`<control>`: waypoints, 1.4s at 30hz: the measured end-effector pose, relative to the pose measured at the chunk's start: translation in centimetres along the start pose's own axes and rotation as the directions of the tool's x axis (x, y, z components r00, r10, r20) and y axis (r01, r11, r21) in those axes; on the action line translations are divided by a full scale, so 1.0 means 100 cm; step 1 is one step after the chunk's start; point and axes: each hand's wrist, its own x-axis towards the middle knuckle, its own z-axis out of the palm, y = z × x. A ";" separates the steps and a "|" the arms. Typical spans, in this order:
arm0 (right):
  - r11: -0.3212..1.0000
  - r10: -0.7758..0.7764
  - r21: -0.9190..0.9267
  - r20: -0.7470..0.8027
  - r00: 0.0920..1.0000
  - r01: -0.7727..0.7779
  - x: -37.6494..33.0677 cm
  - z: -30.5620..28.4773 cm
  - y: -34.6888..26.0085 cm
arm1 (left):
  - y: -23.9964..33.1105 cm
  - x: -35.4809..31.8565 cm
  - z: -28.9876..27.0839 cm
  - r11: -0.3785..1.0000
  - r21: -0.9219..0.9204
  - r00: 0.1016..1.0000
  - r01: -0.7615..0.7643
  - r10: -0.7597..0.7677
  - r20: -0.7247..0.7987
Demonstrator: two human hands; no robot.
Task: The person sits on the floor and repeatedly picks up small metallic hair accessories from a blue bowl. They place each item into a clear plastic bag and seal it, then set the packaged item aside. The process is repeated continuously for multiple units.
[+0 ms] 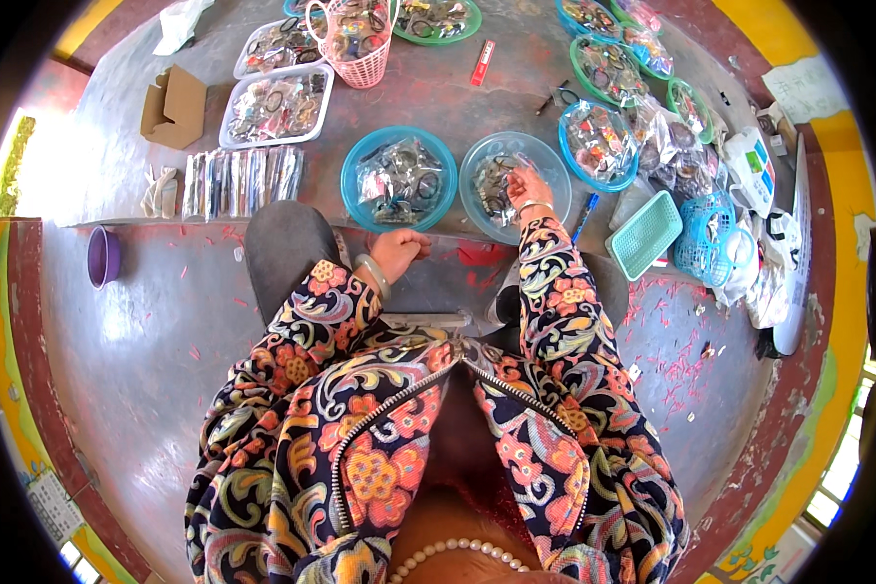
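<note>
My right hand (529, 188) reaches into a clear plastic bowl (545, 161) on the table's near side. Its fingers are bent inward over small dark and pale pieces (492, 185); what they grip is hidden. A bracelet circles that wrist. My left hand (399, 255) hangs just off the table's front edge, below a blue bowl (351, 200). The fingers there are curled in, and anything inside them cannot be made out. In the blue bowl lie clear packets (399, 173) with dark ring-shaped bands.
Left stand a row of flat packets (243, 183), a white tray (232, 131), an open cardboard box (177, 107) and a pink basket (357, 72). Right are a filled blue basin (564, 156), a blue pen (585, 218), a green basket (645, 237) and a blue basket (693, 248).
</note>
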 end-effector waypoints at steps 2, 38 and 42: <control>0.999 -0.007 -0.049 -0.007 1.000 0.007 0.000 -0.002 0.001 | -0.006 0.005 -0.001 1.000 -0.023 1.000 -0.014 0.014 0.008; 0.888 0.112 -0.439 0.498 0.860 0.138 -0.167 0.041 0.045 | 0.020 0.007 -0.014 0.966 -0.253 0.985 0.058 -0.014 0.172; 0.861 0.156 -0.490 0.513 0.844 0.138 -0.164 0.038 0.045 | 0.022 0.005 -0.012 0.942 -0.327 0.994 0.074 -0.044 0.099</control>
